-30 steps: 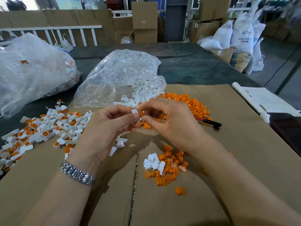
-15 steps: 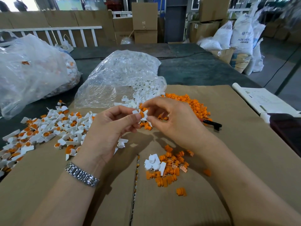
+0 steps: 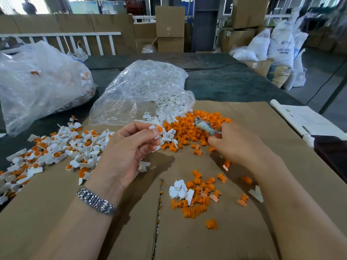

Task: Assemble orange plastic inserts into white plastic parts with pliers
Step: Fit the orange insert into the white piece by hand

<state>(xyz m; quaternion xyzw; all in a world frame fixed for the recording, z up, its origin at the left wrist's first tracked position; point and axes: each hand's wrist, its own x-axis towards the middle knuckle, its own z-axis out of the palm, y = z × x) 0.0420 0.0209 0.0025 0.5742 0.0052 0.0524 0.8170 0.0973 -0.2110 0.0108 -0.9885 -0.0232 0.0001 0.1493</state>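
Observation:
My left hand (image 3: 127, 152) pinches a white plastic part with an orange insert (image 3: 156, 129) between thumb and forefinger, held up above the cardboard. My right hand (image 3: 238, 145) grips the pliers (image 3: 203, 126), whose blurred metal jaws point up and left over the pile of loose orange inserts (image 3: 193, 126). A small heap of orange inserts and white parts (image 3: 195, 194) lies near the front. Loose white parts (image 3: 169, 107) spill from a clear bag (image 3: 142, 87). Assembled white-and-orange pieces (image 3: 56, 147) lie spread at the left.
Brown cardboard (image 3: 206, 241) covers the dark table. A large clear bag of finished pieces (image 3: 37, 81) sits at far left. A white paper sheet (image 3: 304, 117) lies at the right edge. Boxes and white sacks stand behind the table.
My right hand let go of the part, moved right and picked up the pliers from the cardboard. My left hand keeps holding the white part with its insert.

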